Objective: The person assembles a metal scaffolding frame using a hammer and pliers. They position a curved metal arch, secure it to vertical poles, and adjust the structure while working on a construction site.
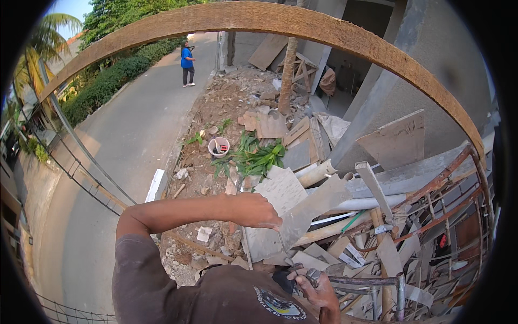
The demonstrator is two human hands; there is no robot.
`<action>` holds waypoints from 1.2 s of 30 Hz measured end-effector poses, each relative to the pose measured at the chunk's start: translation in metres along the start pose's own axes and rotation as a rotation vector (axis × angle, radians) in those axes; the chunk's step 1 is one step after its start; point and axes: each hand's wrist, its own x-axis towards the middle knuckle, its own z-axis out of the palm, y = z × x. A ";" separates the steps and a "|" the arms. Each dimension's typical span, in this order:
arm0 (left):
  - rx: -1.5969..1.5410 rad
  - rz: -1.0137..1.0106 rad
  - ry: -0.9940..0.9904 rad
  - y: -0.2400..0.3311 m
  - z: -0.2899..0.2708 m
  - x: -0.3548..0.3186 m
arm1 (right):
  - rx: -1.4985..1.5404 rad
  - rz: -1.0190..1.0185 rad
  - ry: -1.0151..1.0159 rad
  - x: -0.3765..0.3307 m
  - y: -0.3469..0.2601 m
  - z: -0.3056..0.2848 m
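My left arm reaches across in front of me, with my left hand (253, 210) closed in a fist. From its lower side a thin light rod or wire (284, 241) runs down toward my right hand. My right hand (317, 293) is low, beside my dark printed shirt (237, 297), fingers curled round a grey metal piece (312, 276) with a blunt rounded end. Its exact kind does not show. Whether the thin rod touches that piece cannot be made out. Under both hands lie broken boards and panels (280, 189).
A wooden beam (243, 17) spans the top. Rusty metal framing (448, 175) and piled boards and pipes fill the right. Beyond are a white bucket (218, 147), cut leaves (256, 154) and a tree trunk (287, 78). A person in blue (188, 63) stands on the road (124, 129).
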 end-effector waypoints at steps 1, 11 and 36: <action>-0.025 0.064 -0.009 0.001 0.007 0.005 | 0.055 0.003 0.044 -0.005 -0.007 -0.001; -0.180 0.120 0.317 0.012 -0.014 0.002 | -0.415 -0.414 0.074 0.020 0.035 -0.001; 0.017 0.146 0.100 0.011 0.005 0.007 | 0.039 -0.225 0.493 -0.005 0.016 -0.020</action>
